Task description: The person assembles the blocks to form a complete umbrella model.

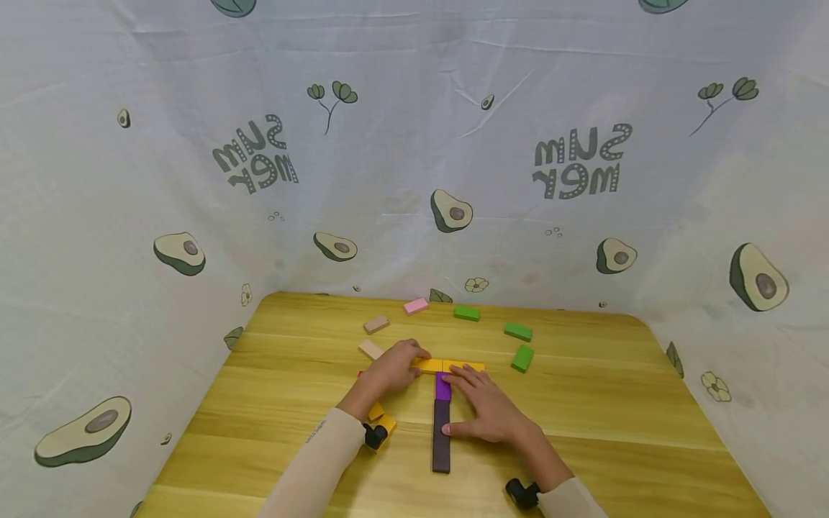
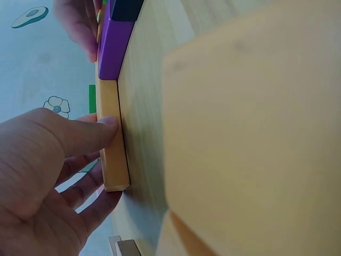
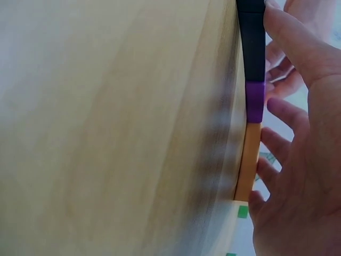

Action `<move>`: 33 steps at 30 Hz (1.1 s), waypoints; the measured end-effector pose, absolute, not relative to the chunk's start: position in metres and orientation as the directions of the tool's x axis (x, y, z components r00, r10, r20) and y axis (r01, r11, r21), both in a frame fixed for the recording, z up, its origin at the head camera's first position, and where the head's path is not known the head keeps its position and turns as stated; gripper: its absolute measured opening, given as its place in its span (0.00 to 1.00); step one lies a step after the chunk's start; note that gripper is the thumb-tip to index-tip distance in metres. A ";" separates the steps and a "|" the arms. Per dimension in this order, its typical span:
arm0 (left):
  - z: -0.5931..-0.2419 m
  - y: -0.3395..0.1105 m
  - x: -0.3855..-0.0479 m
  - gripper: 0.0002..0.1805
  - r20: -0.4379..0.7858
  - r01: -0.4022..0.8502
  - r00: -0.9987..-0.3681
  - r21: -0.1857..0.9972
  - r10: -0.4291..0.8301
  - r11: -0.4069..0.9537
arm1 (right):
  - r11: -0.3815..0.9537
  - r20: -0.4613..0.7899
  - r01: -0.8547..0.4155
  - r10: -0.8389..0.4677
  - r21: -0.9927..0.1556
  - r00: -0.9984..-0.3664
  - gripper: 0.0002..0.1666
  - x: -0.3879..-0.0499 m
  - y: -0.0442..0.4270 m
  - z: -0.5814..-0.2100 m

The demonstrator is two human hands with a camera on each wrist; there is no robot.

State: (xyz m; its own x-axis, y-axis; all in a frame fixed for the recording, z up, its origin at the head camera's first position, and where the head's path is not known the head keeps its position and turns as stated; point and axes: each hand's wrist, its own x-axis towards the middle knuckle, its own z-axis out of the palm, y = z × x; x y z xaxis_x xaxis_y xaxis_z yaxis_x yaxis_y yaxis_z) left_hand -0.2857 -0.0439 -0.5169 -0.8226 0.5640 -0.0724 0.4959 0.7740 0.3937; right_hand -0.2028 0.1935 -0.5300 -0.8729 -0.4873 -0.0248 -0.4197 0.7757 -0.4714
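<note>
- While both hands worked at the centre of the frame, the left hand (image 1: pixel 393 365) pinched the left yellow block (image 1: pixel 429 365), thumb on its near side and other fingers behind it and by its outer end.
- The right hand (image 1: pixel 484 410) lay spread rather than clamped, its fingertips touching the right yellow block (image 1: pixel 463 365) and its thumb against the right edge of the dark strip (image 1: pixel 441 442).
- Both yellow blocks lay end to end just below the middle of the frame, long axes running left to right, with a thin seam between them.
- Below that seam the purple block (image 1: pixel 443 388) met the row at a right angle, and the dark strip carried its line on toward the bottom of the frame.
- That seam above the purple block looked like the relation any adjustment would hinge on: the left yellow block ran leftward from it, nearer the left hand, and the right one ran rightward, nearer the right hand.
- Around them on the surface (image 1: pixel 583 403), a beige block (image 1: pixel 370 350) lay beside the left hand, a pink block (image 1: pixel 416 306) farther up, and a green block (image 1: pixel 522 358) toward the right.
</note>
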 end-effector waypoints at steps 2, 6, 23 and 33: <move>-0.517 -0.044 -0.286 0.18 -0.072 0.497 -0.822 0.395 0.565 0.773 | 0.775 -0.027 -0.413 -0.483 -0.479 -0.875 0.56 -0.203 0.193 -0.529; -0.516 -0.044 -0.285 0.19 -0.079 0.487 -0.825 0.405 0.560 0.774 | 0.775 -0.037 -0.402 -0.478 -0.487 -0.877 0.55 -0.203 0.193 -0.529; -0.517 -0.044 -0.285 0.20 -0.095 0.466 -0.832 0.418 0.547 0.780 | 0.771 -0.030 -0.425 -0.497 -0.474 -0.867 0.51 -0.204 0.195 -0.533; -0.517 -0.045 -0.281 0.23 -0.095 0.480 -0.824 0.406 0.559 0.777 | 0.773 -0.041 -0.421 -0.497 -0.476 -0.867 0.51 -0.205 0.196 -0.534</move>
